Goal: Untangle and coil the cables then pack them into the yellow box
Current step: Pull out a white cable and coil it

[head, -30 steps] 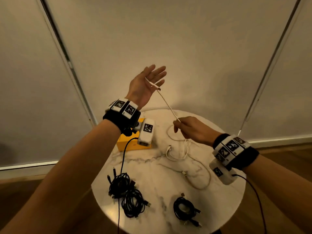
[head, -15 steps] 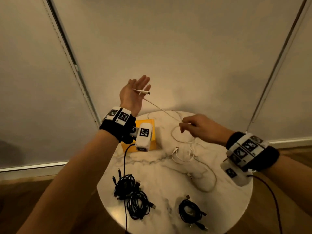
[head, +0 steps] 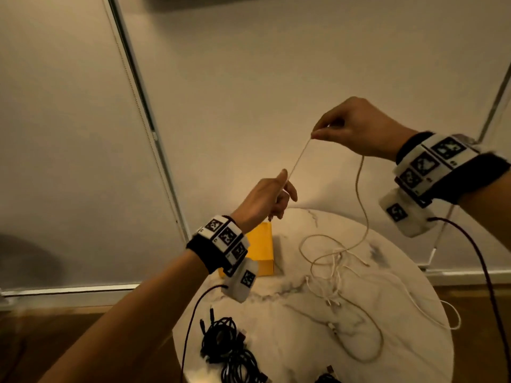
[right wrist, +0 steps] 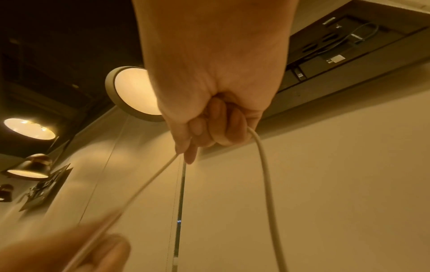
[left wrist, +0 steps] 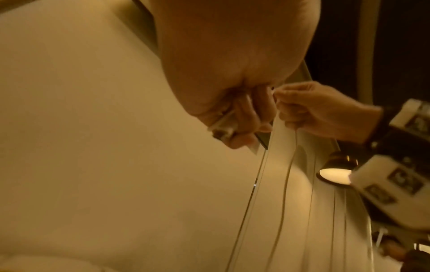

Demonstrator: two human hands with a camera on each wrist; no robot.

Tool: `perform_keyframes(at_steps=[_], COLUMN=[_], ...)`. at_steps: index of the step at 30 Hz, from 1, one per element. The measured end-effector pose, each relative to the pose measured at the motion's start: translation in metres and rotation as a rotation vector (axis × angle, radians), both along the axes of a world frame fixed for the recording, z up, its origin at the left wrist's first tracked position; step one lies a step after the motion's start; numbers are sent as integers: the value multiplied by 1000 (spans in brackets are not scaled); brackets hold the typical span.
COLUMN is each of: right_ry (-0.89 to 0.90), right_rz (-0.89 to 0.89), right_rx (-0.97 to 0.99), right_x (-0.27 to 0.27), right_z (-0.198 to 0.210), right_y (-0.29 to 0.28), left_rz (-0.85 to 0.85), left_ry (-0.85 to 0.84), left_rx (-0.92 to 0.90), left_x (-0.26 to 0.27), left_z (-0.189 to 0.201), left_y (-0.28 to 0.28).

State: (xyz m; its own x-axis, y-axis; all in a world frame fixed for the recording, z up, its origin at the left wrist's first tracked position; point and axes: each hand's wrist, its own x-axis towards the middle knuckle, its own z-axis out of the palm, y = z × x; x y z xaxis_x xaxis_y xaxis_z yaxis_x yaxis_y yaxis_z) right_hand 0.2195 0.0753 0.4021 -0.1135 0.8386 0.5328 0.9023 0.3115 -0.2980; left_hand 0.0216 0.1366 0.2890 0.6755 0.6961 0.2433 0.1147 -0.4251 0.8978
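Pale roller blinds (head: 249, 92) with dark frames fill the background, and a round white marble bench (head: 401, 341) stands before them on a wooden floor (head: 83, 341). Both hands are raised above the bench with a thin cream-white cable (head: 297, 158) stretched taut between them. The left hand (head: 265, 199) is lower and nearer the yellow cardboard box (head: 261, 244); its fingers (left wrist: 244, 117) are curled, pinching the cable's plug end, which shows in the left wrist view as a small metal-tipped connector (left wrist: 222, 128) sticking out below the fingertips. The right hand (head: 356, 128) is higher and to the right; its thumb and forefinger pinch the cable, the other fingers (right wrist: 223, 132) are curled into the palm, and the cable bends over them.

From the right hand the rest of the cable hangs down in a loose curve to the bench, where it joins a loose tangle of white cables (head: 334, 275) near the middle of the top. A further cream loop (head: 367, 344) lies nearer the front, and a white strand (head: 453, 316) hangs over the right edge. The yellow box stands at the back left of the bench, partly hidden by the left wrist. Bundles of black cables (head: 229, 346) lie at the front left edge. Warm round ceiling lamps (right wrist: 137, 92) show in the wrist views.
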Motion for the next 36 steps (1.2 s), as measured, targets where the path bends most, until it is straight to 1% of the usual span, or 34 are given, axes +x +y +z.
perform_keyframes(at_steps=[2,4,6,11,13,16,19,20,22,23,26,27,28,32,34,36], right_ry=[49,90,137,332,405,474,615,680,715,659,312,245,213,161,178,233], right_rz=[-20,-31,-12,57,81,152,204,234,298,312,273,256,240,205,199,191], right_rx=[-1,4,24,106,57,-114,-316,-373,-431,-436,-333,-305,-296,-312,-318,-313], right_x=[6,8,8,4,-3,-18,-37,-46,-63,-70,-80,-81,-80,-70,-59,-49], right_z=[-11,-18,-16,-6,-13,-44,-80,-91,-105,-109,-122,-125,-128,-141,-145,-145], right_y=[3,3,3,5,4,5,5,2,-6,-10,-15,-15,-16,-31,-39,-45], left_rz=[-39,-125,-231,-437,-506,-558,-468,-421,-314,-279,-208,-192,-163,-16,65,128], left_ry=[-37,-52,-84,-261,-313,-468,-629,-652,-679,-679,-607,-587,-563,-563,-467,-300], left_rx=[-122,-207,-267,-437,-470,-503,-487,-472,-427,-400,-315,-280,-243,-158,-75,56], left_x=[-2,-1,1,3,5,5,1,-2,-12,-17,-27,-30,-34,-51,-59,-64], left_z=[-1,0,2,20,26,40,52,52,47,41,18,11,3,-16,-24,-34], left_y=[-5,-13,-21,-30,-36,-41,-27,-21,-13,-10,-5,-5,-5,-5,-1,1])
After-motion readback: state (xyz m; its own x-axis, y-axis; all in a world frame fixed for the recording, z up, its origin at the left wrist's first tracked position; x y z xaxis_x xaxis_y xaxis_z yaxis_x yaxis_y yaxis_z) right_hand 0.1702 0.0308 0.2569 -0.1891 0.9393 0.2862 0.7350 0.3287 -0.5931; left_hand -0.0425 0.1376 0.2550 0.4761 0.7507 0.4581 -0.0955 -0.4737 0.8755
